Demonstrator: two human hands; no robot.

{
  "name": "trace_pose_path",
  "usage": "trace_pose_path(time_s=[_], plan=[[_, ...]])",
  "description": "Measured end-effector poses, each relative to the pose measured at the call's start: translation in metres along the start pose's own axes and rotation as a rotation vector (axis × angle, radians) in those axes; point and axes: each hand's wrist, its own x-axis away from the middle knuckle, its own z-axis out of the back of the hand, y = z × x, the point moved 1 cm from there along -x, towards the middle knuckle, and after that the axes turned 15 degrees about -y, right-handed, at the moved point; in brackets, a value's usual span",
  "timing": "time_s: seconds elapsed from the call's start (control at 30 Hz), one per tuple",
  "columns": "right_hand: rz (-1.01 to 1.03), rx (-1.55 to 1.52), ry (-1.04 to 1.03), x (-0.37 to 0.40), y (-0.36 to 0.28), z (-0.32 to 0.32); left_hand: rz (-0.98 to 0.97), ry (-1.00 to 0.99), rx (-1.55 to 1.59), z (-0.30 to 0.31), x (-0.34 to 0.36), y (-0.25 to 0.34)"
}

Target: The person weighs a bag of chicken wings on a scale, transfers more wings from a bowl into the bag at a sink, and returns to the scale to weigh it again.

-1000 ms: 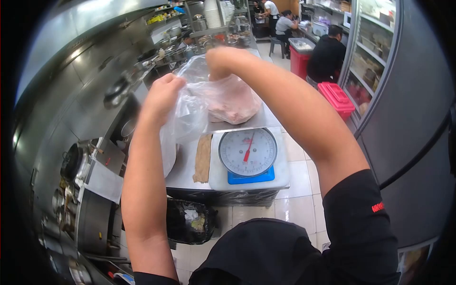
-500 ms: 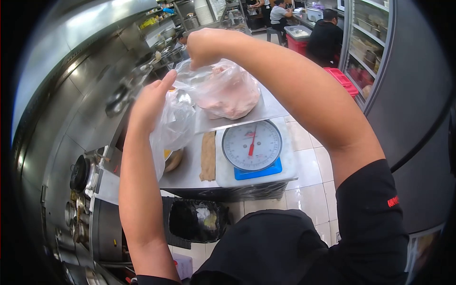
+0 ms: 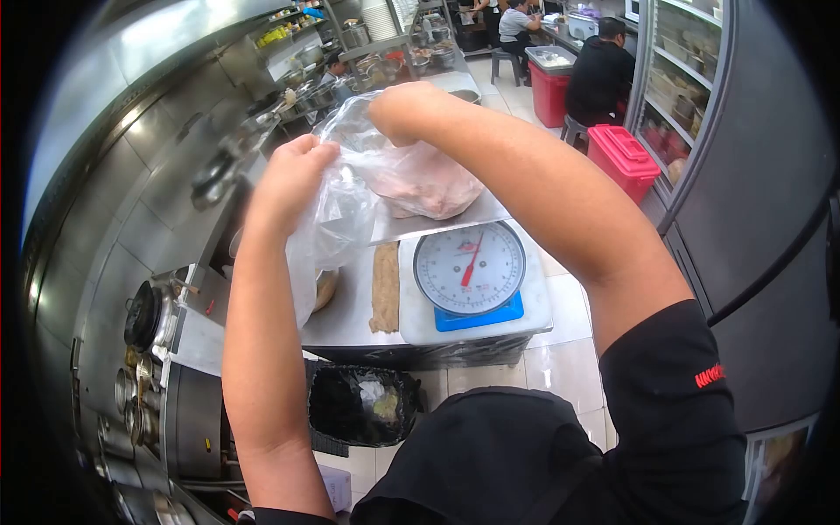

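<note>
Stainless steel lines this busy commercial kitchen, with a steel counter (image 3: 350,319) at the centre of the frame and a glass-door fridge (image 3: 687,96) at the upper right. On the counter stands a dial scale (image 3: 470,269), its red needle tilted a little right of upright. A clear plastic bag (image 3: 346,210) of pale raw meat (image 3: 429,184) rests on the scale's pan (image 3: 455,219), just above the dial.

The left hand (image 3: 293,179), left of centre, is closed around the loose film at the bag's side. The right hand (image 3: 402,105), at top centre, is curled into a fist on the bag's upper edge; its fingertips are hidden.

The step looks to be weighing, with both hands gathering the bag's mouth. Closing it would call for pulling the film taut and upward without pressing on the pan, or the reading would go off.

A beige strip (image 3: 382,287) lies on the counter beside the scale. Below the counter is a black-lined bin (image 3: 359,407). At the upper right, a person in black (image 3: 599,79) sits near red bins (image 3: 623,162).
</note>
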Motion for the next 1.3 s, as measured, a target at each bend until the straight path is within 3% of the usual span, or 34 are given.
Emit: trace_pose_path(time_s=[0.13, 0.27, 0.63, 0.8, 0.93, 1.17, 1.3], plan=[[-0.002, -0.004, -0.033, -0.011, 0.009, -0.006, 0.001, -0.021, 0.023, 0.002, -0.003, -0.004], [0.096, -0.06, 0.145, 0.007, 0.013, 0.016, 0.001, -0.034, -0.007, 0.007, -0.008, -0.011], [0.109, 0.017, 0.181, 0.037, -0.002, 0.042, 0.014, 0.024, -0.076, 0.004, 0.0, -0.003], [0.118, 0.166, 0.097, 0.036, 0.001, 0.044, 0.0, 0.038, -0.081, 0.006, 0.001, 0.0], [0.065, 0.121, -0.108, 0.044, 0.003, 0.045, 0.015, -0.012, -0.04, 0.006, -0.005, -0.006], [0.029, 0.126, -0.284, 0.038, 0.011, 0.032, -0.043, -0.02, 0.012, -0.004, -0.003, -0.004], [-0.011, 0.125, -0.248, 0.034, 0.014, 0.021, -0.003, -0.023, -0.058, -0.006, 0.0, 0.001]])
